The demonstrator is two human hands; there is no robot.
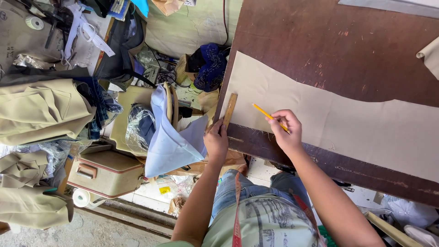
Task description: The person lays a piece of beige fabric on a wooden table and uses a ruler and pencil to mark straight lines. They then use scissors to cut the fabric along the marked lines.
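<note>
My left hand (216,138) presses down on the near end of a wooden ruler (230,109) that lies across the end of a long beige fabric piece (347,119). In my right hand (286,128) I hold a yellow pencil (265,112), its tip pointing toward the ruler over the cloth. The fabric is spread flat on a dark brown wooden table (320,41). A red measuring tape (237,206) hangs down my chest.
Left of the table lie piled khaki garments (41,110), a pale blue cloth (171,137), a blue patterned bundle (209,66), a cream case (107,171) and a white tape roll (81,197). Another beige scrap (430,55) sits at the table's right edge.
</note>
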